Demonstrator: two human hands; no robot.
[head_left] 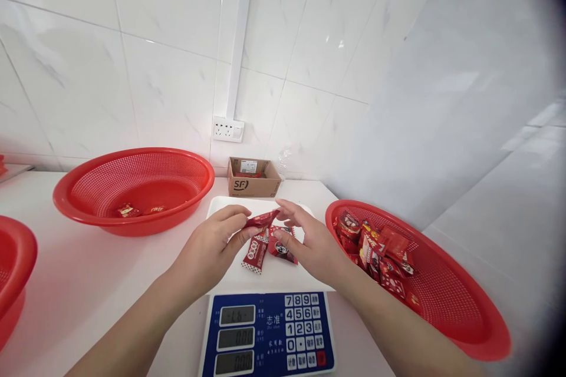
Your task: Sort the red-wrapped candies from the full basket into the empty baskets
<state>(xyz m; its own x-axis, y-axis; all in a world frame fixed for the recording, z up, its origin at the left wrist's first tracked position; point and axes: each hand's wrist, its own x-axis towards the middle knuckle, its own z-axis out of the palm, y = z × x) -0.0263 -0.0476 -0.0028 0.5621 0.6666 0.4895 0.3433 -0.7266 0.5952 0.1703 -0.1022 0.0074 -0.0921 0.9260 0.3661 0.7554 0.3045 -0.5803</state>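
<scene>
My left hand (225, 238) pinches a small red candy packet (262, 221) between thumb and fingers, above the white pan (239, 277) of a digital scale. Close on the other side is my right hand (309, 241), thumb and fingers apart; whether its fingertips touch the packet's right end I cannot tell. Under the hands, a red packet with dotted ends (254, 253) and a red packet with a dark round print (283, 244) lie on the pan. The scale's blue panel (269, 336) faces me, with three displays and a keypad.
A red basket (460, 318) at the right holds many red packets (384, 253). Another red basket (132, 159) at the back left has a few packets. Part of a third basket (17, 253) shows at the left edge. A cardboard box (254, 188) stands behind the scale, near the tiled wall.
</scene>
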